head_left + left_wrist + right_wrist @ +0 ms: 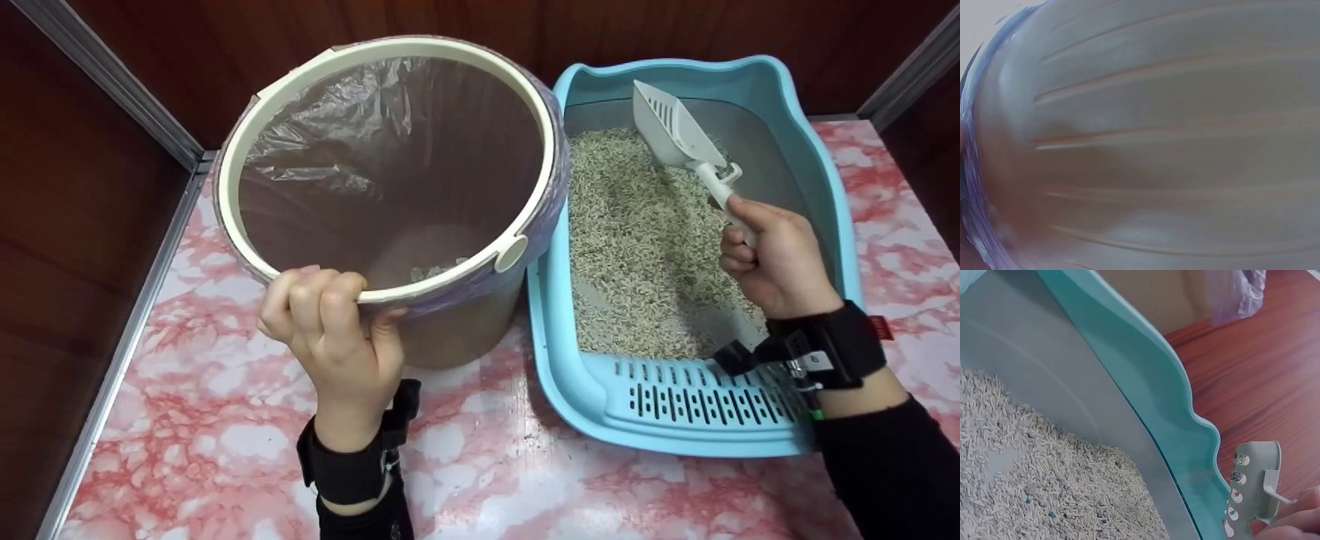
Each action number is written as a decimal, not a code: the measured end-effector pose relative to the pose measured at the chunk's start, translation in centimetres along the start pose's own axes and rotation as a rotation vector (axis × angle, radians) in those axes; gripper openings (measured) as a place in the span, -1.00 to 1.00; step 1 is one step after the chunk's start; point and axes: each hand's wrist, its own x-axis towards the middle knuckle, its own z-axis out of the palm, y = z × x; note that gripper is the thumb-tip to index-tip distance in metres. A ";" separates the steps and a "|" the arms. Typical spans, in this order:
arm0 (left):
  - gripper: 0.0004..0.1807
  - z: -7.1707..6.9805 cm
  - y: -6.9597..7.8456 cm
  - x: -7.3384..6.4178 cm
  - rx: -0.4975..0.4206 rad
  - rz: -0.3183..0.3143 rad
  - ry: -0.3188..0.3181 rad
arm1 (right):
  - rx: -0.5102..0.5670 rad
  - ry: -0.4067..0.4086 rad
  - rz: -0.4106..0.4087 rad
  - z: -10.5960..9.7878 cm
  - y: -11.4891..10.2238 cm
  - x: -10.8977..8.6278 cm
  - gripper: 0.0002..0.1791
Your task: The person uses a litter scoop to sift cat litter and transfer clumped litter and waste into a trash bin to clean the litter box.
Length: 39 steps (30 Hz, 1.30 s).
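My left hand (330, 337) grips the near rim of a trash can (442, 287), with the fingers over the edge and the thumb outside. A thin purple bag (337, 127) lines it, and a few pale bits show low inside. Its ribbed side (1157, 112) fills the left wrist view. My right hand (784, 255) holds a white slotted litter scoop (675, 124) by its handle, above the blue litter box (836, 217). Pale pellet litter (637, 225) lies in the box. In the right wrist view, the scoop (1258, 467) is at the lower right, beside my fingers (1292, 523).
The trash can stands close against the left side of the litter box. Both rest on a red-and-white marbled surface (225, 442). Dark reddish wood panels (495, 19) rise behind and at both sides. A perforated step (697, 397) forms the box's near end.
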 end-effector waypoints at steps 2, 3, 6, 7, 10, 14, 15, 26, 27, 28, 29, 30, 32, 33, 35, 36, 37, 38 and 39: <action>-0.42 0.0 0.0 0.0 0.001 0.000 0.002 | -0.010 0.002 -0.006 0.0 0.0 0.0 -0.88; -0.42 0.0 0.0 0.0 -0.001 0.000 0.004 | -0.026 0.003 -0.017 0.0 0.1 -0.1 -0.88; -0.42 0.0 0.0 0.1 -0.003 0.001 0.006 | -0.101 0.016 -0.070 0.2 0.3 -0.1 -0.88; -0.42 0.0 0.0 0.1 -0.004 0.002 0.006 | -0.147 0.026 -0.105 0.2 0.5 0.0 -0.89; -0.42 -0.1 0.0 0.1 -0.006 0.002 0.006 | -0.324 0.070 -0.225 0.4 0.9 0.0 -0.93; -0.42 -0.2 0.0 0.0 -0.004 0.000 0.001 | -0.494 0.142 -0.346 0.6 1.4 0.0 -0.85; -0.42 -0.2 0.0 0.0 -0.004 -0.001 0.000 | -0.510 0.154 -0.364 0.7 1.5 0.0 -0.83; -0.41 -0.4 0.0 0.1 0.004 -0.006 0.002 | -0.605 0.244 -0.431 1.1 1.5 0.1 -0.54; -0.41 -0.5 0.0 0.1 0.004 -0.006 0.001 | -0.611 0.246 -0.431 1.2 1.5 0.1 -0.53; -0.41 -0.5 0.0 0.1 0.004 -0.007 0.000 | -0.618 0.246 -0.431 1.2 1.5 0.1 -0.52; -0.41 -0.5 0.0 0.1 0.004 -0.007 0.000 | -0.621 0.245 -0.431 1.2 1.5 0.1 -0.52; -0.41 -0.5 0.0 0.1 0.004 -0.008 -0.001 | -0.621 0.244 -0.431 1.2 1.5 0.1 -0.52; -0.41 -0.4 0.0 0.1 0.003 -0.008 -0.002 | -0.619 0.244 -0.429 1.2 1.5 0.1 -0.52; -0.41 -0.4 0.0 0.1 0.003 -0.007 -0.002 | -0.612 0.245 -0.428 1.2 1.5 0.1 -0.52; -0.41 -0.4 0.0 0.1 0.002 -0.006 0.000 | -0.591 0.249 -0.427 1.1 1.5 0.1 -0.53; -0.41 -0.4 0.0 0.1 0.002 -0.005 0.001 | -0.579 0.249 -0.425 1.1 1.5 0.1 -0.54; -0.41 -0.4 0.0 0.1 0.002 -0.004 0.002 | -0.567 0.250 -0.423 1.1 1.5 0.1 -0.55; -0.42 -0.3 0.0 0.1 0.003 -0.003 0.004 | -0.560 0.251 -0.424 1.1 1.5 0.1 -0.57; -0.42 -0.3 0.0 0.1 0.003 -0.002 0.005 | -0.549 0.251 -0.424 1.1 1.5 0.1 -0.59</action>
